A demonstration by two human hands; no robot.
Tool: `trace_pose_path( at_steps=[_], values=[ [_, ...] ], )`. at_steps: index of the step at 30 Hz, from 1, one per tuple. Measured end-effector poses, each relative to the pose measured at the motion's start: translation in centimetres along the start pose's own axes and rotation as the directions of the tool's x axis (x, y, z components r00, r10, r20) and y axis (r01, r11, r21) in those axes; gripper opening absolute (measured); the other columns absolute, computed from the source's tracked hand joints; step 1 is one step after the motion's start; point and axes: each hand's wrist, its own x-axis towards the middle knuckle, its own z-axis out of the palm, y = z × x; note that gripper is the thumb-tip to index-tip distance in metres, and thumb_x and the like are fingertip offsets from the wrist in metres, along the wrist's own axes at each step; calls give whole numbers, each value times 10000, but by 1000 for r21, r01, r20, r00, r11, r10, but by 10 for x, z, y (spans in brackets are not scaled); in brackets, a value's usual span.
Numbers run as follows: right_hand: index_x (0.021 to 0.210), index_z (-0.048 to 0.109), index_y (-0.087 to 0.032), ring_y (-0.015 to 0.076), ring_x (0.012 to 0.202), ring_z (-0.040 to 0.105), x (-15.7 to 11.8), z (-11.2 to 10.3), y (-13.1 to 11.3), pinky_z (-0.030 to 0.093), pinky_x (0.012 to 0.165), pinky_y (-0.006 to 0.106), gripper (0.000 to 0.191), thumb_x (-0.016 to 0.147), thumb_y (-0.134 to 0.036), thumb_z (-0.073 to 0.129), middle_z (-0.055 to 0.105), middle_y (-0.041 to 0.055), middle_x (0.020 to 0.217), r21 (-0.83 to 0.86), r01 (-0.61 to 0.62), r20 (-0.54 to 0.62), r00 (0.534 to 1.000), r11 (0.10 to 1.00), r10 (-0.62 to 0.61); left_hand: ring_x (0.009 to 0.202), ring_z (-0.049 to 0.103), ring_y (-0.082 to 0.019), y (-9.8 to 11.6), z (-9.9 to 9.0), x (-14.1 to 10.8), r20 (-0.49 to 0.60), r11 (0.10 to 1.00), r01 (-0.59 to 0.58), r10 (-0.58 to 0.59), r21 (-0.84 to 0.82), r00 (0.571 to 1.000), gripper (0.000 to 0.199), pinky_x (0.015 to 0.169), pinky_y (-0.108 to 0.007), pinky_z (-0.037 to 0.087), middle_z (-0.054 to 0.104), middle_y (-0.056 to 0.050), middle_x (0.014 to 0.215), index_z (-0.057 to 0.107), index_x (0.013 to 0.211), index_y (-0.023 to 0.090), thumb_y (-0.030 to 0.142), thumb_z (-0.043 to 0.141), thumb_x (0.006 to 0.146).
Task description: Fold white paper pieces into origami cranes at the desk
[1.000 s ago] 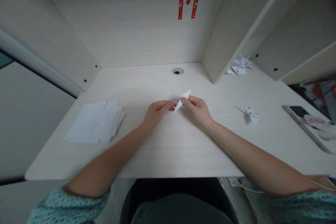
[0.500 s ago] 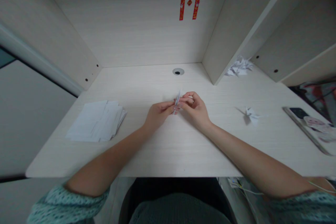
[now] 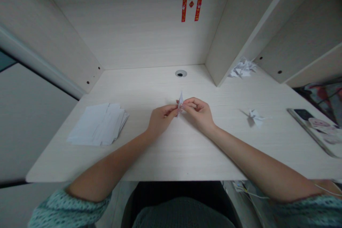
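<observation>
A small piece of folded white paper (image 3: 181, 98) stands upright between my hands over the middle of the desk, its narrow point upward. My left hand (image 3: 162, 118) pinches its lower left side between thumb and fingers. From the other side my right hand (image 3: 200, 112) grips it with thumb and fingertips, the remaining fingers curled. The fingertips hide the lower part of the paper. To the right of my hands lies a folded white paper crane (image 3: 255, 117). A spread stack of white paper sheets (image 3: 97, 124) rests to the left.
A heap of folded white paper pieces (image 3: 243, 68) sits behind the upright divider (image 3: 227, 57). At the right edge lies a phone (image 3: 311, 124) in a case. A round cable hole (image 3: 181, 73) is at the back of the desk (image 3: 160, 164).
The folded paper now shows a wider face and stands more upright. My right hand's fingers have dropped slightly and curled in. My left hand has hardly moved.
</observation>
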Motion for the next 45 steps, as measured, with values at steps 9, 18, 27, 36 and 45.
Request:
trace_pose_path(
  at_steps=[9,18,27,36,45],
  values=[
    [756,731,-219,189,770,686,-2,0,-7,520,789,340,113,729,-329,731,750,18,791,-127,74,-91,992,989,-86,863,675,-182,3,5,-1,-16,955,43,-50,-293,999,280,820,-296,499,731,-52,974,701,965,191,393,657,776],
    [794,724,-254,206,891,688,-11,1,-23,506,864,391,35,782,-239,695,753,32,936,-415,424,21,889,805,-458,914,678,-179,-4,9,-1,-67,860,-27,-8,-509,998,302,878,-322,503,722,-54,993,627,986,190,271,737,717],
    [802,704,-262,206,875,675,-10,0,-21,515,827,400,42,785,-225,691,744,29,903,-505,500,57,833,704,-550,995,657,-200,-7,9,-1,-146,888,-134,76,-439,986,235,919,-327,501,703,-45,1078,695,994,212,275,674,768],
    [1055,682,-301,199,889,657,-10,-3,-16,505,836,394,282,791,-203,690,731,23,977,-543,510,83,823,667,-562,1004,657,-205,-8,7,-2,-160,955,-135,94,-266,983,213,954,-332,467,729,-18,1050,728,985,228,303,608,825],
    [1055,704,-320,196,839,625,-7,-4,-14,491,788,383,280,793,-221,689,704,30,903,-574,522,92,807,631,-584,1005,650,-214,-12,10,0,-136,946,-116,78,-302,988,225,945,-333,468,734,-32,1009,723,973,204,326,599,830]
  ],
)
